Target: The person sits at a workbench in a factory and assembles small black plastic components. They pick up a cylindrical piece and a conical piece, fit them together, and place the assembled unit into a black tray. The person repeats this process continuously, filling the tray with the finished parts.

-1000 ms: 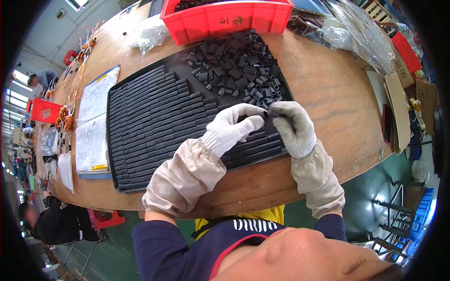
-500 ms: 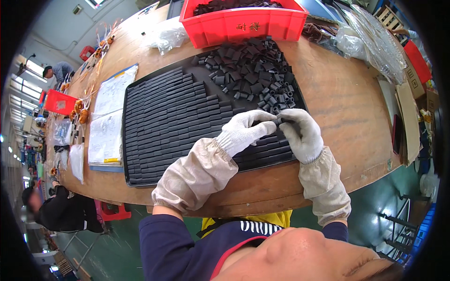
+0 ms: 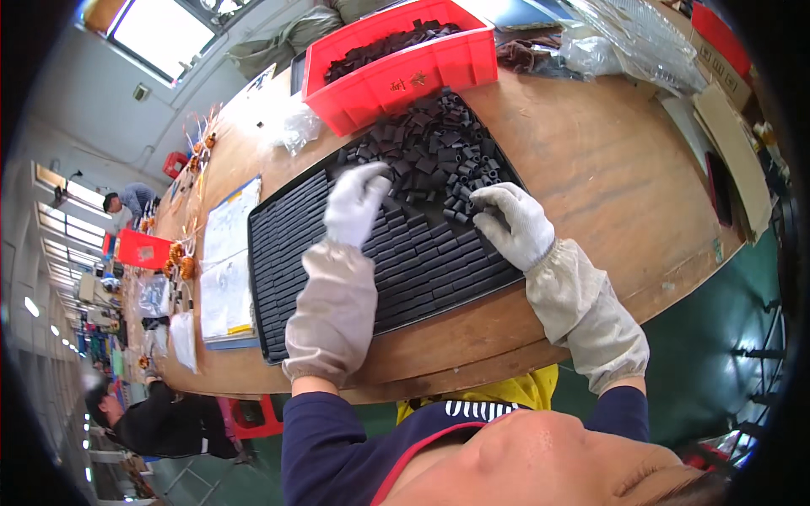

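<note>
Head view showed the left hand [image 3: 356,202] spread flat, holding nothing, on the black tray [image 3: 287,278]. The right hand [image 3: 510,223] curled on loose black pieces [image 3: 430,148]; its grip I could not tell.

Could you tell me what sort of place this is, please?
Most likely a factory assembly hall: a long wooden workbench carries a black tray of small black parts, a red parts bin sits beside it, and other workers sit at further benches.
</note>
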`<state>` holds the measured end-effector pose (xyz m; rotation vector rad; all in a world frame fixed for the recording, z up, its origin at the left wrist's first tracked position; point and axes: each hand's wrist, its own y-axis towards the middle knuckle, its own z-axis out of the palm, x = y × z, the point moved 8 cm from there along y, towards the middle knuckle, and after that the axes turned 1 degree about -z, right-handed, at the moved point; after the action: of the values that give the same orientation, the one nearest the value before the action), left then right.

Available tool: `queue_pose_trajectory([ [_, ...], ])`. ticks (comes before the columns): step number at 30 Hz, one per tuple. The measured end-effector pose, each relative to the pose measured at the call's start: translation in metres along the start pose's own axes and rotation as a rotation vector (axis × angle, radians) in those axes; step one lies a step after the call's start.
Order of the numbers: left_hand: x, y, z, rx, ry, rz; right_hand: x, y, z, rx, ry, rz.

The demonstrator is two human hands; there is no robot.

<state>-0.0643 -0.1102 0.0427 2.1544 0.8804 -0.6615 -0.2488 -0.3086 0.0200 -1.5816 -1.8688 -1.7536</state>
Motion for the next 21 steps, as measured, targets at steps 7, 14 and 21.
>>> queue_pose_trajectory([
  [7,0.124,0.033,-0.035,0.133,0.610,-0.141,-0.003,-0.001,0.004,0.003,-0.027,0.019],
  [14,0.104,0.036,-0.022,0.186,0.794,-0.083,-0.002,-0.003,0.000,-0.018,-0.045,0.001],
  [21,0.012,-0.028,0.042,0.251,-1.085,-0.670,-0.001,-0.003,0.002,0.012,-0.069,-0.039],
])
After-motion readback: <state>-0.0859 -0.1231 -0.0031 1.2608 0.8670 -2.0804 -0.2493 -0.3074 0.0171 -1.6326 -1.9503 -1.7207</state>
